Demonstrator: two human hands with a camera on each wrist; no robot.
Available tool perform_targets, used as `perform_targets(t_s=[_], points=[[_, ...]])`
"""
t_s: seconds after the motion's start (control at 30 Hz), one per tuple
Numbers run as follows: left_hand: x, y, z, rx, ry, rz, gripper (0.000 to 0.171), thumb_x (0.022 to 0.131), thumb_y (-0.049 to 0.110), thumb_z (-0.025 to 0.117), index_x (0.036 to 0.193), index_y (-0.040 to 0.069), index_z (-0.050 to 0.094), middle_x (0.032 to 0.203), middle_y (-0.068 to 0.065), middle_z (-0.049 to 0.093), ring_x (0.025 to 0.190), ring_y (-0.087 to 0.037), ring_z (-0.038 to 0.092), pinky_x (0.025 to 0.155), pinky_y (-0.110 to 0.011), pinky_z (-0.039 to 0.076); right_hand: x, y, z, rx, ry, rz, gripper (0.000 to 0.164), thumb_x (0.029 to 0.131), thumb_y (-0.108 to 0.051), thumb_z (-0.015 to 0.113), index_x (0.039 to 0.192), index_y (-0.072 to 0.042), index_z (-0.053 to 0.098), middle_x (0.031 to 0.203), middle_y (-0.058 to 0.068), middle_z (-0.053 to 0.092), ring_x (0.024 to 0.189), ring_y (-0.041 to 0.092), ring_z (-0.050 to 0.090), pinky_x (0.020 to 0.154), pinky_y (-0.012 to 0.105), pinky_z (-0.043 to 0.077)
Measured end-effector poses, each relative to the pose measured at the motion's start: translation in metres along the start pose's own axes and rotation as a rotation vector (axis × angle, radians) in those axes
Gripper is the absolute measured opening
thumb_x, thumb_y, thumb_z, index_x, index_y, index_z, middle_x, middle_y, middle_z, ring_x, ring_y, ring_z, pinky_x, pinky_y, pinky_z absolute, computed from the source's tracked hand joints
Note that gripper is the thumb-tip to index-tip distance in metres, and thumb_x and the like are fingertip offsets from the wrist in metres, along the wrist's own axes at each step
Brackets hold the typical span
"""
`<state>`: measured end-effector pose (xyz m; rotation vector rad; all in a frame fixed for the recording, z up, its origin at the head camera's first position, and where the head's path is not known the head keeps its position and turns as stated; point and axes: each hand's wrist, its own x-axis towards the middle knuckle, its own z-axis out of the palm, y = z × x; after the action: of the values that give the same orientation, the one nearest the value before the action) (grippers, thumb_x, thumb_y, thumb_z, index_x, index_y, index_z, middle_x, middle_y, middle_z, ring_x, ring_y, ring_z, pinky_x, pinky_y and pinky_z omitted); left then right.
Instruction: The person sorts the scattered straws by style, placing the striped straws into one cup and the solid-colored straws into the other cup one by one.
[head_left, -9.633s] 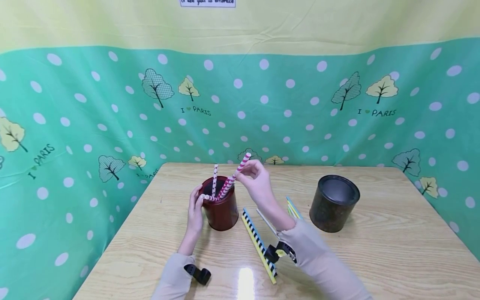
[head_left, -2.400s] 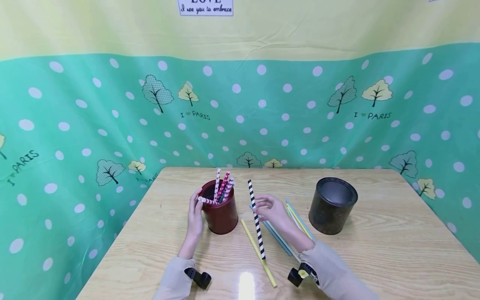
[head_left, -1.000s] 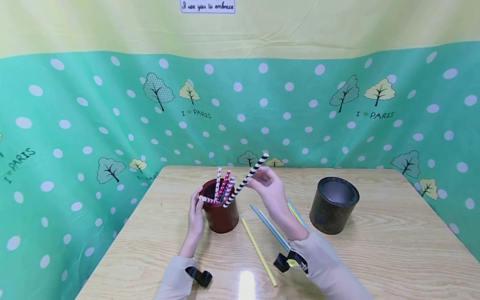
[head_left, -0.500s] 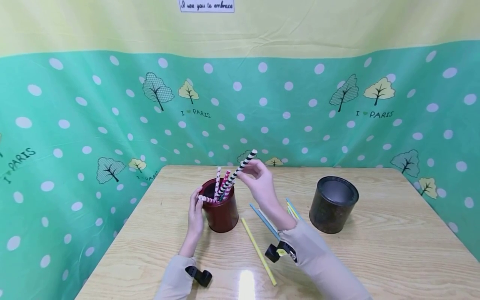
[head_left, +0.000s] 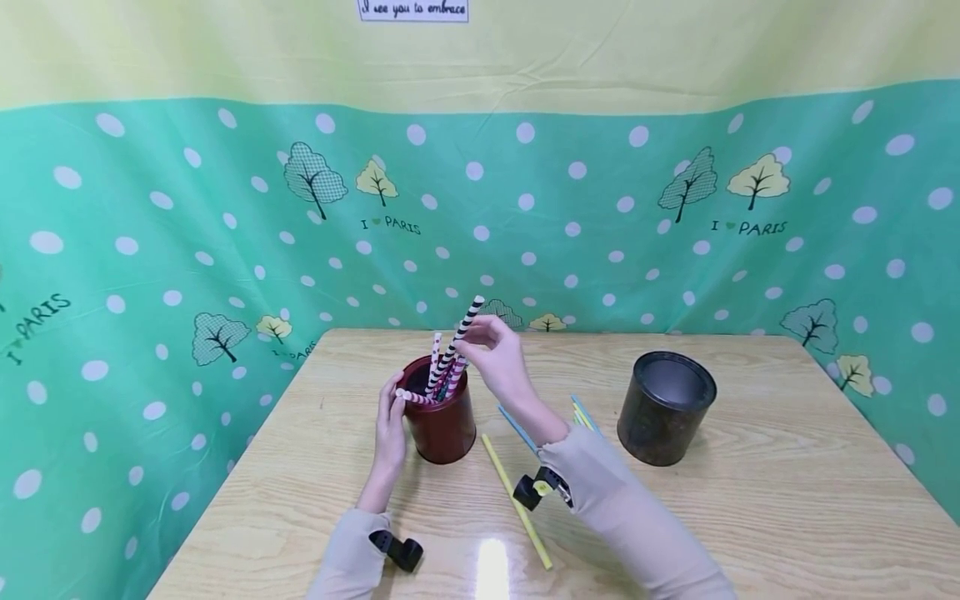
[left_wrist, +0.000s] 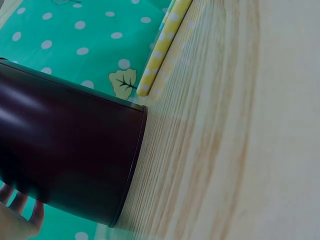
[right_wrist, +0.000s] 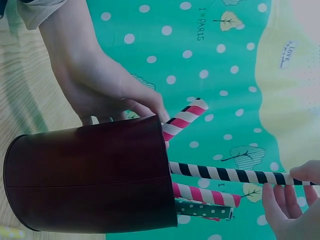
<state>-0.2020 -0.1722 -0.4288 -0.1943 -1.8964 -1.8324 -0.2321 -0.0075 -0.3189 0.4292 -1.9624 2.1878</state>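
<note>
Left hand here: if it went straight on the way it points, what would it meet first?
The dark red can: the left hand is against its side, so that wall comes first. If the hand slid past, the polka-dotted curtain would probably be next, though depth there is hard to judge.

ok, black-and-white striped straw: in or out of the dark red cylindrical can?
Partly in: the straw enters the can, its upper part sticking out, pinched by the right hand.

Left hand (head_left: 389, 429) on the can's (head_left: 442, 429) left side | right hand (head_left: 501, 360) above its right rim, on a straw (head_left: 472, 311) leaning inside | loose straws (head_left: 500, 467) between cans on the table (head_left: 795, 492) | second can (head_left: 666, 421) right | curtain (head_left: 450, 208) behind
</note>
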Motion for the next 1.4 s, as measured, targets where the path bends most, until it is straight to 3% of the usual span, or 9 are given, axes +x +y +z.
perform_targets(t_s=[0.27,0.67,0.8,0.93,1.07,1.23,1.4], points=[[0.001,0.001,0.0,-0.004,0.002,0.016,0.034,0.094,0.001,0.029,0.127,-0.009,0.033,0.129,-0.028,0.035,0.113,-0.007,0.038,0.092,-0.011,0.028,0.004,0.003,0.002,-0.016,-0.005,0.017,0.029,0.074,0.005,0.063,0.102,0.007,0.055,0.095,0.02,0.06,0.084,0.021,0.058,0.073,0.026,0.048],[0.001,0.002,0.0,0.002,-0.005,0.044,0.034,0.094,0.0,0.03,0.126,-0.011,0.032,0.127,-0.031,0.036,0.11,-0.001,0.04,0.09,-0.01,0.029,0.003,0.01,-0.016,-0.038,0.016,0.032,0.03,0.075,0.002,0.064,0.105,0.002,0.057,0.096,0.017,0.061,0.087,0.022,0.058,0.079,0.027,0.047],[0.002,0.001,0.0,-0.004,-0.008,0.048,0.034,0.094,0.0,0.03,0.126,-0.011,0.031,0.126,-0.032,0.036,0.111,-0.003,0.04,0.09,-0.01,0.03,0.007,0.008,-0.014,-0.048,-0.009,0.01,0.033,0.076,-0.003,0.066,0.107,0.002,0.057,0.098,0.018,0.061,0.089,0.021,0.058,0.08,0.027,0.046],[0.002,0.0,0.0,-0.008,-0.005,0.04,0.034,0.094,0.001,0.03,0.126,-0.011,0.031,0.126,-0.032,0.036,0.112,-0.006,0.04,0.09,-0.011,0.029,0.006,0.001,-0.009,-0.057,-0.014,-0.007,0.027,0.077,-0.002,0.064,0.102,0.006,0.059,0.095,0.019,0.061,0.087,0.022,0.058,0.079,0.027,0.046],[0.002,-0.001,0.001,-0.007,-0.001,0.037,0.034,0.094,0.0,0.029,0.126,-0.011,0.031,0.127,-0.032,0.036,0.113,-0.01,0.04,0.09,-0.011,0.029,0.007,0.009,-0.006,-0.096,-0.013,-0.015,0.022,0.077,-0.003,0.064,0.097,0.006,0.061,0.091,0.017,0.063,0.084,0.02,0.059,0.076,0.027,0.048],[0.002,0.001,0.002,0.009,0.013,0.006,0.035,0.093,0.001,0.03,0.127,-0.009,0.033,0.128,-0.028,0.037,0.112,-0.005,0.038,0.09,-0.011,0.028,0.006,0.018,-0.003,-0.153,-0.031,-0.001,0.019,0.076,-0.002,0.065,0.093,0.006,0.062,0.087,0.017,0.063,0.081,0.021,0.059,0.074,0.026,0.048],[0.002,0.001,0.002,0.006,0.017,0.0,0.036,0.093,0.001,0.031,0.127,-0.009,0.033,0.128,-0.028,0.037,0.11,-0.001,0.038,0.09,-0.011,0.028,0.005,0.021,-0.003,-0.127,-0.032,0.006,0.021,0.075,0.001,0.065,0.095,0.008,0.061,0.089,0.019,0.062,0.084,0.024,0.059,0.077,0.026,0.048]])
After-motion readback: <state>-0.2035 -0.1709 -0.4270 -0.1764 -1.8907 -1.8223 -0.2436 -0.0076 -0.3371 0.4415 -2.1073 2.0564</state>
